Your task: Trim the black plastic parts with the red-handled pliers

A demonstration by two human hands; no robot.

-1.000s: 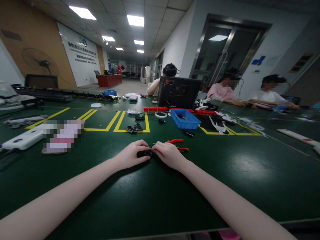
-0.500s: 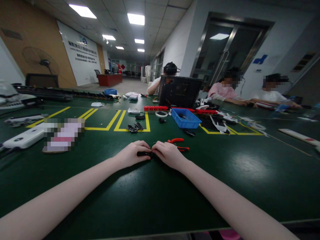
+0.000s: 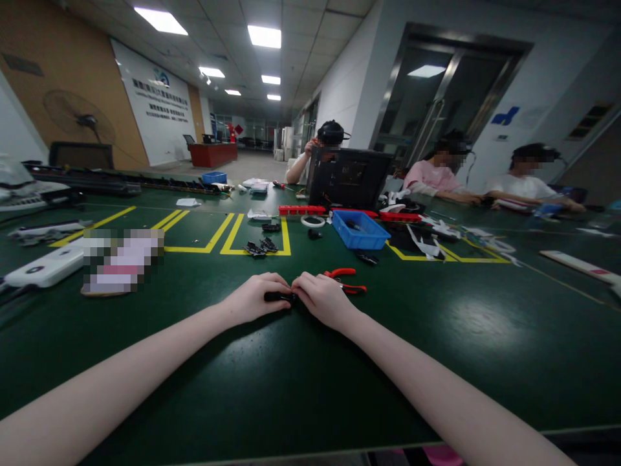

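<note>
Between my two hands is a small black part [image 3: 277,296], low over the green table [image 3: 310,382]; its exact kind I cannot make out. My left hand [image 3: 255,299] is closed around it, thumb below and fingers above. The fingertips of my right hand [image 3: 323,299] pinch at its right end, and the hand hides that end. Just behind my right hand lie pliers [image 3: 356,288] with red-orange handles, their jaws mostly covered by the hand. Farther back, several small black plastic pieces [image 3: 261,247] rest inside a yellow-taped outline.
A blue bin [image 3: 361,230] with dark parts stands beyond my hands, a white tape roll [image 3: 313,221] beside it. At left lie a white power strip [image 3: 53,264] and a blurred-out flat object [image 3: 126,262]. Other people sit across the table behind a black monitor [image 3: 350,180].
My hands and the black part have shifted very slightly left, with the same grip. Across the table, a person behind the monitor has raised a hand towards the head.
</note>
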